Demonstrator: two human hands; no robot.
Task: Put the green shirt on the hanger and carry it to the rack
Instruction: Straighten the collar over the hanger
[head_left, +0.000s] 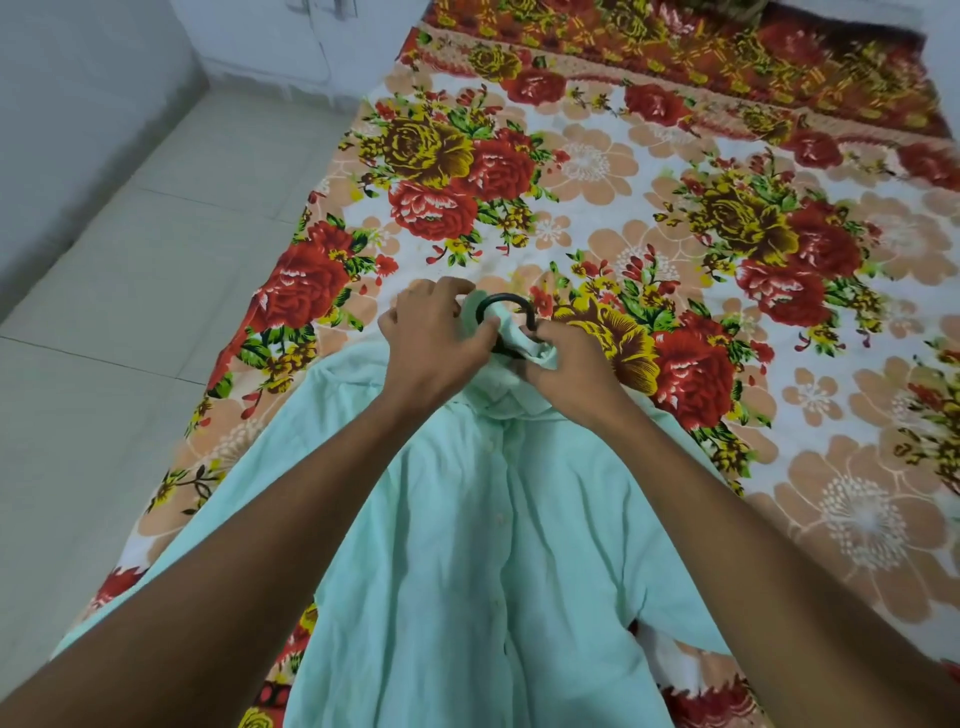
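A pale green button-up shirt lies flat on the bed, buttons up, collar pointing away from me. The black hook of a hanger pokes out past the collar; the hanger's body is hidden inside the shirt. My left hand grips the collar fabric on the left of the hook. My right hand pinches bunched collar fabric on the hook's right side. Both forearms reach over the shirt.
The bed carries a floral sheet in red, yellow and peach, stretching far and right. A pale tiled floor runs along the bed's left side, with a white wall beyond. No rack is in view.
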